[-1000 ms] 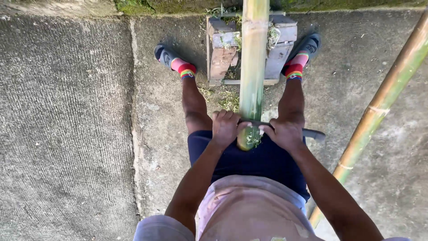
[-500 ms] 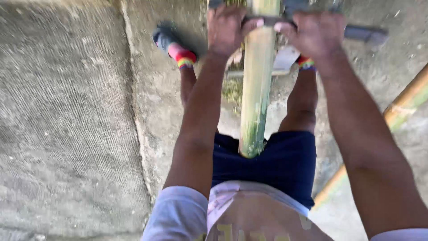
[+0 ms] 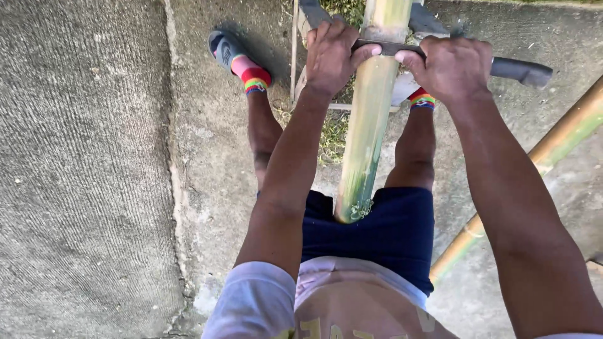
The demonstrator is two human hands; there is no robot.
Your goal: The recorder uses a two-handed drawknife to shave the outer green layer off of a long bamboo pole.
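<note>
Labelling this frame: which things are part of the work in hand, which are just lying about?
In use: left hand, right hand, two-handled blade, bamboo pole, block support.
Lying about: second bamboo pole, grass tufts.

Rough grey concrete ground [image 3: 81, 188] in bright sun, a crack [image 3: 179, 182] running down it (weeds [image 3: 333, 135] sprouting near the top), hard shadows, and a second bamboo pole [image 3: 553, 147] slanting at right

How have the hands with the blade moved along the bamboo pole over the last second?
Yes: both hands and the blade moved up the bamboo pole, away from its cut end.
</note>
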